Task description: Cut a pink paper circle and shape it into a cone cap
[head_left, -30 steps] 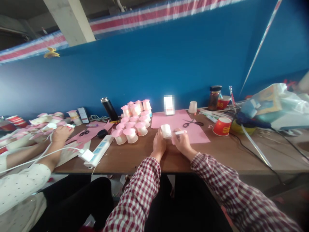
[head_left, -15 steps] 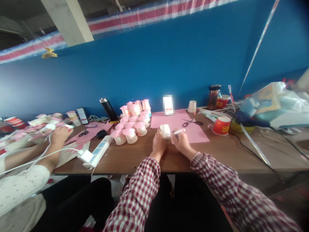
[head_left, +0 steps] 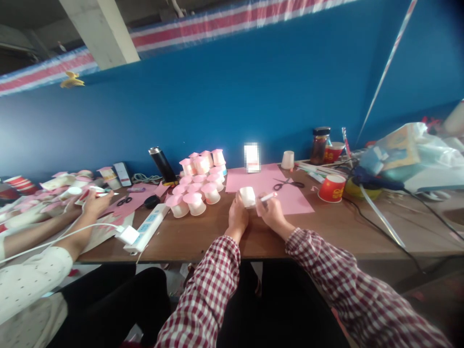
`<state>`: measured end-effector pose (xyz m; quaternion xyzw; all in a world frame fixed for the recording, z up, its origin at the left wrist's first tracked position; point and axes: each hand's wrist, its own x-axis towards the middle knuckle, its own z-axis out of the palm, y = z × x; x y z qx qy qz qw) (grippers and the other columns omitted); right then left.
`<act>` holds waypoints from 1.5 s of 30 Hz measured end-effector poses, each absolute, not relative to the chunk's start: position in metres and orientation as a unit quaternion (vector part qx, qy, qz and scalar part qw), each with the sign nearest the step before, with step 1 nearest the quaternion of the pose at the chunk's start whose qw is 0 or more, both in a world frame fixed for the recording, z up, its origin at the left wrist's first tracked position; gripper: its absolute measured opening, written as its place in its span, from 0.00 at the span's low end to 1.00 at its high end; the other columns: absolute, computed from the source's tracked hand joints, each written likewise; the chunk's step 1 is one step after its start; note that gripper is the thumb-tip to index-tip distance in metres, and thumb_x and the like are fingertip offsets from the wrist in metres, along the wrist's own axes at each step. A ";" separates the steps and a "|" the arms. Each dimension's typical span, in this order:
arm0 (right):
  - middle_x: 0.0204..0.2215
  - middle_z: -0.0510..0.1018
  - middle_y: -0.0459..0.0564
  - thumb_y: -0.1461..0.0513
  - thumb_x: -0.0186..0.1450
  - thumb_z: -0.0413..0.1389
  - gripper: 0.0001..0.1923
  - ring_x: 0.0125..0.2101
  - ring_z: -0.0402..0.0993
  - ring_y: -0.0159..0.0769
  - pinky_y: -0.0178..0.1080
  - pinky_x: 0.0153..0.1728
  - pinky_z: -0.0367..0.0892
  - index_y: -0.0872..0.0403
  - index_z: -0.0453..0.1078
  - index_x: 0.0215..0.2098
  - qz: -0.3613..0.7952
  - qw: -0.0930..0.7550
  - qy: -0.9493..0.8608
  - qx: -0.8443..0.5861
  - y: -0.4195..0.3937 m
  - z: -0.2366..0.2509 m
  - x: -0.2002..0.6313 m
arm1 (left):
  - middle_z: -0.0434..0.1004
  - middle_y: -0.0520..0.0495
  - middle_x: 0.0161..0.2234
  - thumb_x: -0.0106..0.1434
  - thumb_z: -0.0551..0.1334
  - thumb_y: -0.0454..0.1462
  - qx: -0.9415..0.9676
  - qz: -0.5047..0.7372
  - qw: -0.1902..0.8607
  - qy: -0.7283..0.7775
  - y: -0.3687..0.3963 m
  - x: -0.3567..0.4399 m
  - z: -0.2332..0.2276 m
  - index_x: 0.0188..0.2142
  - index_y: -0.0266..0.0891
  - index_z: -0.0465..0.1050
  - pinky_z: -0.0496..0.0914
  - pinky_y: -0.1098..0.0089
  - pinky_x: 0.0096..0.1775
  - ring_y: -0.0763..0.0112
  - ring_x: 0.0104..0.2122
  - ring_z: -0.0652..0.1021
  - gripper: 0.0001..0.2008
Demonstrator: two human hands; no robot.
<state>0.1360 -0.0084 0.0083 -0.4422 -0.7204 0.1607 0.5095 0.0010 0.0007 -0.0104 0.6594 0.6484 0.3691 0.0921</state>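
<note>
A white paper cup (head_left: 248,197) is tilted in my left hand (head_left: 237,215), whose fingers wrap round its side above the table. Close to its right, my right hand (head_left: 271,211) grips a white marker (head_left: 267,196) with a reddish end pointing right. I cannot tell whether the marker's hidden end touches the cup. Pink paper sheets (head_left: 295,200) lie just beyond both hands, with dark-handled scissors (head_left: 289,184) on them. Left of my hands stand several white cups topped with pink paper (head_left: 196,200). Another white cup (head_left: 288,160) stands upside down near the wall.
A power strip (head_left: 148,231) and a black flask (head_left: 161,163) stand to the left, beside a co-worker's hand (head_left: 94,202) holding something pale. On the right are a red paper cup (head_left: 331,188), a dark-lidded jar (head_left: 320,146), cables and a plastic bag (head_left: 409,150).
My hands keep nearly the same pose around the cup and marker. At left, the co-worker's hands have shifted slightly, and the pale item in them is turned differently.
</note>
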 end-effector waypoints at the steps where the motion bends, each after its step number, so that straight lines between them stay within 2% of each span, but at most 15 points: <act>1: 0.14 0.68 0.43 0.58 0.65 0.46 0.13 0.16 0.66 0.30 0.31 0.20 0.59 0.54 0.63 0.25 0.159 0.509 -0.720 -0.443 -0.009 0.008 0.136 | 0.68 0.35 0.51 0.64 0.46 0.33 0.659 0.369 0.093 0.649 0.000 0.001 -0.010 0.62 0.38 0.48 0.66 0.62 0.47 0.58 0.49 0.71 0.25; 18: 0.17 0.69 0.44 0.58 0.64 0.47 0.12 0.18 0.66 0.31 0.32 0.24 0.59 0.54 0.66 0.28 0.118 0.527 -0.699 -0.469 -0.007 0.008 0.137 | 0.69 0.36 0.50 0.65 0.46 0.32 0.673 0.367 0.073 0.638 0.001 0.001 -0.012 0.62 0.38 0.48 0.66 0.62 0.48 0.60 0.49 0.71 0.25; 34: 0.15 0.69 0.44 0.58 0.64 0.46 0.13 0.17 0.66 0.31 0.31 0.21 0.58 0.54 0.63 0.24 0.130 0.523 -0.700 -0.468 -0.008 0.008 0.136 | 0.68 0.35 0.51 0.63 0.46 0.30 0.671 0.369 0.080 0.638 0.000 0.001 -0.009 0.61 0.37 0.49 0.66 0.62 0.48 0.59 0.50 0.71 0.26; 40: 0.15 0.69 0.45 0.59 0.64 0.47 0.11 0.17 0.67 0.31 0.31 0.22 0.60 0.54 0.65 0.26 0.129 0.530 -0.692 -0.473 -0.009 0.010 0.137 | 0.68 0.37 0.52 0.61 0.47 0.28 0.676 0.375 0.080 0.630 0.001 0.001 -0.012 0.61 0.37 0.50 0.64 0.62 0.50 0.60 0.50 0.70 0.27; 45: 0.14 0.69 0.44 0.59 0.64 0.47 0.11 0.17 0.68 0.32 0.31 0.23 0.61 0.55 0.66 0.28 0.128 0.532 -0.688 -0.477 -0.008 0.009 0.137 | 0.69 0.38 0.50 0.62 0.46 0.29 0.678 0.383 0.072 0.623 -0.001 0.002 -0.010 0.60 0.38 0.51 0.66 0.63 0.48 0.60 0.49 0.71 0.26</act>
